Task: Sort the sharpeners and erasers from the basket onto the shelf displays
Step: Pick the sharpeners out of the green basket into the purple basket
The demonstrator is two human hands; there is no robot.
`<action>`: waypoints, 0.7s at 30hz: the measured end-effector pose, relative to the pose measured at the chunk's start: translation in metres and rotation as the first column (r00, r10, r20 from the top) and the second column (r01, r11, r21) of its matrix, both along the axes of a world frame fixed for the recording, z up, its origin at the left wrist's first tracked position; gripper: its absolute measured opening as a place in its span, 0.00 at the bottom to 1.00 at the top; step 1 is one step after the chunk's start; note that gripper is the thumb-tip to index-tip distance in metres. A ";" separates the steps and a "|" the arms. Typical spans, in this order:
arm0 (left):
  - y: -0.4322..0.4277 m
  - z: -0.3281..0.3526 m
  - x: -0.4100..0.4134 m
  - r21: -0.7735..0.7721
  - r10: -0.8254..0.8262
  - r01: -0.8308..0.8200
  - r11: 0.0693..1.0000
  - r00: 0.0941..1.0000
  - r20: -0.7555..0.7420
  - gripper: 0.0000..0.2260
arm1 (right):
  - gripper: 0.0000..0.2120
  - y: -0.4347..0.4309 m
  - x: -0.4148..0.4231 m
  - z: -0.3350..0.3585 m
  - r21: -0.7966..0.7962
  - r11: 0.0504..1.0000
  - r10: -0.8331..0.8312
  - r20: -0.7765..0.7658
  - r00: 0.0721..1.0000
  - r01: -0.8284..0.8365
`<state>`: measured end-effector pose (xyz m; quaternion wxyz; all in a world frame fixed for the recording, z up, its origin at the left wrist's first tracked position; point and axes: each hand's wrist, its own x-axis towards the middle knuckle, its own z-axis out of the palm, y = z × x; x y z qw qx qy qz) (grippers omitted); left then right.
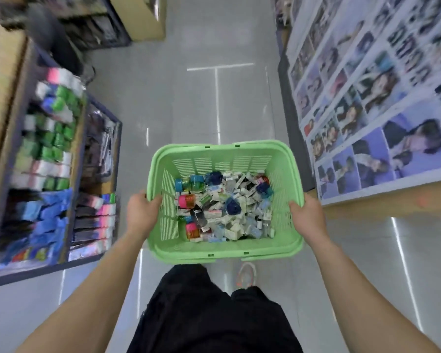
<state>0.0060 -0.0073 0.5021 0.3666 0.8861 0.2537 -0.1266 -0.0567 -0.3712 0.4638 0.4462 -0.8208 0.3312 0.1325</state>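
I carry a light green plastic basket (163, 159) in front of me, above the shop floor. My left hand (141, 212) grips its left rim, thumb hooked over the edge. My right hand (308, 217) grips the right rim the same way. Inside lies a heap of small white boxed erasers (236, 220) mixed with round sharpeners in blue (232, 206), teal (196, 183) and pink (187, 201). The shelf displays on the left (49, 154) hold rows of green, white, pink and blue packs, blurred by motion.
A grey tiled aisle (214, 98) runs ahead between the left shelves and a table on the right covered with printed photo sheets (367, 110). A wooden counter (140, 19) stands at the far end. My black-trousered legs and one shoe (246, 275) show below the basket.
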 end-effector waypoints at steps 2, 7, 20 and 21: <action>-0.002 0.022 0.021 -0.015 0.003 -0.002 1.000 0.999 0.048 0.02 | 0.04 -0.003 0.027 0.025 -0.012 1.000 0.022 0.036 0.999 -0.021; 0.005 0.034 0.104 -0.035 0.040 -0.037 0.999 0.996 0.085 0.05 | 0.04 0.002 0.127 0.045 -0.070 0.995 0.071 0.053 0.996 -0.067; 0.019 0.061 0.433 -0.107 0.032 -0.025 0.994 0.998 0.062 0.08 | 0.05 0.019 0.452 0.079 -0.092 0.995 0.045 0.069 0.997 -0.038; 0.016 0.064 0.459 -0.106 0.026 -0.019 0.994 0.998 0.062 0.08 | 0.05 0.018 0.477 0.078 -0.086 0.995 0.054 0.072 0.996 -0.048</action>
